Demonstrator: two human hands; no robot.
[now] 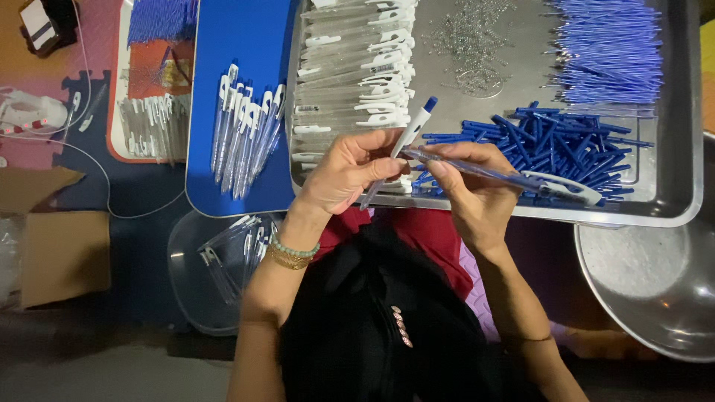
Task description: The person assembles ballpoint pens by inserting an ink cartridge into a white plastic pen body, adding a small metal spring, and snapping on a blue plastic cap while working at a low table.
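Observation:
My left hand (348, 173) grips a pen (412, 131) with a white clip and blue push button, tilted up to the right. My right hand (469, 186) holds a clear pen barrel (514, 179) with a blue refill inside and a white clip at its right end; its tip meets the left hand's pen. Both hands hover over the front edge of a big metal tray (674, 171). In the tray lie clear barrels with white clips (357, 67), a heap of small springs (469, 37), blue refills (607, 48) and dark blue pen parts (558, 141).
A blue tray (238, 30) on the left carries several finished pens (246, 138). Below it sits a clear plastic tub (190, 283) with more pens. A round metal bowl (648, 290) stands at the right. Cardboard (63, 253) and cables lie on the left floor.

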